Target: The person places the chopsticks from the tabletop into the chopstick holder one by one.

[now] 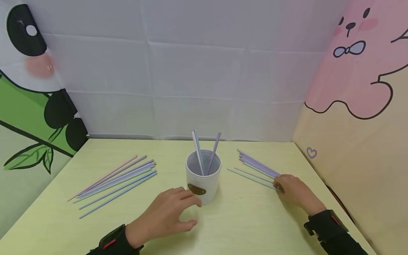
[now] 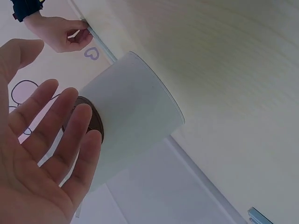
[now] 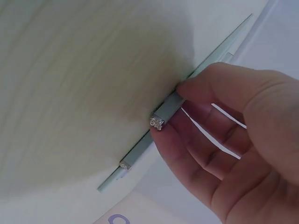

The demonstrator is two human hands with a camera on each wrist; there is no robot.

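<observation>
The right hand [image 1: 294,193] pinches the near end of a thin pale grey-green plastic stick [image 3: 169,111] between thumb and fingertips, at the right of the pale yellow-green wooden table [image 1: 242,226], beside a fan of lilac sticks [image 1: 258,165]. The left hand [image 1: 167,214] lies relaxed with straight fingers, seemingly just touching the white cylindrical cup with a brown oval mark [image 1: 204,180], which holds 2 or 3 upright sticks [image 1: 204,152]. A larger spread of pink, lilac and blue sticks [image 1: 118,180] lies far left, well apart.

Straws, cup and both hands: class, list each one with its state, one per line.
White cup: upright, two straws leaning inside.
Left pile of straws: flat on the table, untouched.
Right pile of straws: flat on the table.
Left hand: open beside the cup.
Right hand: pinching one straw's end.
</observation>
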